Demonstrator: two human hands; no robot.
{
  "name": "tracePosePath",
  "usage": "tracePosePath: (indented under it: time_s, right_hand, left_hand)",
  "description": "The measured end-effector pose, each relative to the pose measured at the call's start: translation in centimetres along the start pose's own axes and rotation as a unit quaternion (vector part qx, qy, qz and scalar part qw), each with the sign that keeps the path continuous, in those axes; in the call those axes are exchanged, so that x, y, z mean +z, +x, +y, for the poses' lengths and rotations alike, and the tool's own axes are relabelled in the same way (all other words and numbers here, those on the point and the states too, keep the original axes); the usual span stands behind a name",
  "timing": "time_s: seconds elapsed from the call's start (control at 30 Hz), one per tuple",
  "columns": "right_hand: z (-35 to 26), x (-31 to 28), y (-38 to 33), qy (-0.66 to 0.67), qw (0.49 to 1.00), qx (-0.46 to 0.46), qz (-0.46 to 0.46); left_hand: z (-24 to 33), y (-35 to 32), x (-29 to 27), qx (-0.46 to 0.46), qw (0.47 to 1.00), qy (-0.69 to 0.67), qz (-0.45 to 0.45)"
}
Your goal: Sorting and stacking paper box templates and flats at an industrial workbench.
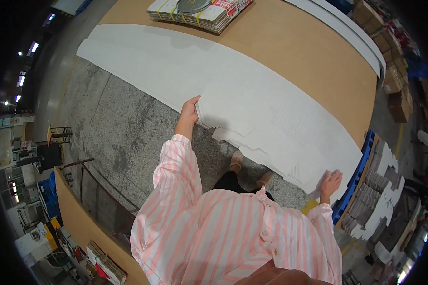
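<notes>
Large white cardboard sheets (pixel 242 90) lie across the surface in front of me, their near edge stepped and uneven, with torn-looking flaps by the middle. My left hand (pixel 190 110) is closed on the near edge of these sheets, thumb on top; its fingertips are partly hidden. At the right end of the same sheets, my right hand (pixel 331 183) rests with its fingers stretched out, palm side against the board or its edge.
Brown board (pixel 290 47) shows beyond the sheets, carrying a strapped bundle (pixel 199 16) of flat cardboard. Stacked grey-white cardboard pieces (pixel 373 185) stand at the right beside a blue pallet (pixel 354 178). Brown cartons (pixel 398 104) sit farther right. Another brown-topped table (pixel 88 218) is at lower left.
</notes>
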State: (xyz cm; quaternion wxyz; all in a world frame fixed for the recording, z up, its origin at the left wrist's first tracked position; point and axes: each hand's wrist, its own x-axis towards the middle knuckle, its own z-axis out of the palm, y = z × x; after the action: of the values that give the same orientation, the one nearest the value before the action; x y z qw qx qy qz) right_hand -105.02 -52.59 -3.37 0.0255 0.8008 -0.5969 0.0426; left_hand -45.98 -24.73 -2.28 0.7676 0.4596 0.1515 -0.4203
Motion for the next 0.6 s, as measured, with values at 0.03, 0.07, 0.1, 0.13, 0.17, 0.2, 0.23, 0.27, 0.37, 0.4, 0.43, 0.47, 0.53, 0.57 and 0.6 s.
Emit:
tracePosePath:
  time_s: [0.03,0.07,0.1,0.13,0.17,0.2,0.23,0.27,0.37,0.4,0.43,0.47,0.53,0.57,0.6]
  right_hand:
    - [-1.1,0.0,0.3,0.016,1.0,0.0,0.013]
    - [-2.8,-0.1,0.7,0.034,0.999,-0.001,0.026]
    - [-4.8,-0.2,1.2,0.072,0.996,-0.036,0.032]
    - [-7.1,-0.3,1.8,0.11,0.991,-0.072,0.036]
    - [-9.3,0.5,2.4,0.141,0.983,-0.104,0.044]
    - [-12.1,1.0,3.1,0.197,0.971,-0.135,0.033]
    - [-16.0,0.8,3.4,0.225,0.96,-0.168,-0.01]
    - [-20.0,0.5,3.9,0.273,0.939,-0.21,-0.016]
    - [-31.4,-0.5,5.7,0.337,0.904,-0.255,-0.061]
    - [-34.6,-0.7,6.3,0.323,0.91,-0.254,-0.061]
    - [-37.4,-0.9,6.6,0.311,0.913,-0.255,-0.062]
    - [-39.7,-1.0,7.0,0.313,0.912,-0.257,-0.063]
    - [-42.9,-1.1,7.2,0.252,0.934,-0.232,-0.106]
    - [-43.9,-1.0,6.6,0.252,0.931,-0.238,-0.11]
    - [-44.6,-1.0,5.9,0.254,0.93,-0.25,-0.09]
  left_hand:
    - [-0.2,0.0,-0.1,-0.002,1.0,0.0,0.0]
    - [-0.4,0.0,-0.4,0.05,0.996,0.059,0.032]
    - [-0.6,0.1,-0.6,0.101,0.986,0.118,0.064]
    - [-0.7,0.1,-0.9,0.1,0.986,0.116,0.066]
    - [-0.8,0.3,-0.8,0.116,0.981,0.141,0.069]
    - [-1.0,0.7,-0.6,0.13,0.975,0.166,0.071]
    - [-0.9,0.5,-1.0,0.128,0.975,0.165,0.074]
    - [-0.9,0.3,-0.8,0.108,0.986,0.118,0.053]
    - [-0.9,-0.8,-0.4,0.079,0.994,0.07,0.026]
    - [-1.1,-1.0,-0.1,0.071,0.995,0.067,0.019]
    - [-1.2,-1.0,-0.4,0.073,0.995,0.067,0.022]
    - [-1.4,-0.8,-0.8,0.061,0.995,0.072,-0.019]
    - [-1.8,-0.3,-1.2,0.054,0.994,0.053,-0.08]
    - [-2.0,-0.3,-1.7,0.057,0.994,0.051,-0.073]
    - [-2.2,-0.2,-2.1,0.059,0.995,0.053,-0.057]
